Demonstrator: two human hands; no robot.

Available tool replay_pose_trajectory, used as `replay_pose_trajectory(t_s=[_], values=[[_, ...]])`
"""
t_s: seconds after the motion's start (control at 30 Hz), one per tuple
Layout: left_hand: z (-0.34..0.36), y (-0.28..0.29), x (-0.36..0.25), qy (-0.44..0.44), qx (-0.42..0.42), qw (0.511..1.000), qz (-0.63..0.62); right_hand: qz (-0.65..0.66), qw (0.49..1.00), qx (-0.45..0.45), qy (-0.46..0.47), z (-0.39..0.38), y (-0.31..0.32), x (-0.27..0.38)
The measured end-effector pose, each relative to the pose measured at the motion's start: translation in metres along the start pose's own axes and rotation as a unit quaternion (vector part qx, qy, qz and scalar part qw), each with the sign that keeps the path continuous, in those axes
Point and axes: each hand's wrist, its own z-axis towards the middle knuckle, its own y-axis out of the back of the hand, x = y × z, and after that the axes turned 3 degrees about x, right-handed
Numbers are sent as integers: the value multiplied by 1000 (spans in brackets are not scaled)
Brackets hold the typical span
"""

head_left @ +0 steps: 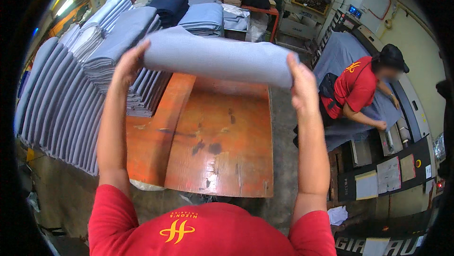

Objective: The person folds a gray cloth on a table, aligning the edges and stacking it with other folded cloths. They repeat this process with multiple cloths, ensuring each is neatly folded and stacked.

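Note:
A long folded bundle of light blue-grey cloth (217,59) is held up in front of me, stretched between both hands above the table. My left hand (128,64) grips its left end, close to the stacked cloths. At the other end my right hand (302,83) is closed on the cloth, thumb up along its edge. Beneath the bundle is an orange-brown wooden table (227,137) with a worn, dark-spotted top. Folded grey cloths (116,38) rise in a stack just beyond my left hand.
Many blue-grey folded cloths (61,109) lean in a row at the left. More stacks (201,17) stand behind the table. At the right, a co-worker in a red shirt (352,88) handles grey cloth (345,52) at a large machine (416,100).

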Motion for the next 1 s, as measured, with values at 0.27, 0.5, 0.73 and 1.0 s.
replay_pose_trajectory(t_s=[0.27, 0.5, 0.73, 1.0], values=[[-211, 16, 244, 191, 70, 979, -14, 5, 980, -52, -191, -183, 64, -232], [-358, 19, 262, 188, -28, 968, -166, 78, 985, -16, -151, -331, 103, -240], [-325, 10, 185, 72, 50, 987, -134, 34, 993, 51, -103, -313, 120, -168], [-207, -45, 235, 218, 42, 974, 53, 0, 984, 9, -179, -200, 108, -238]])
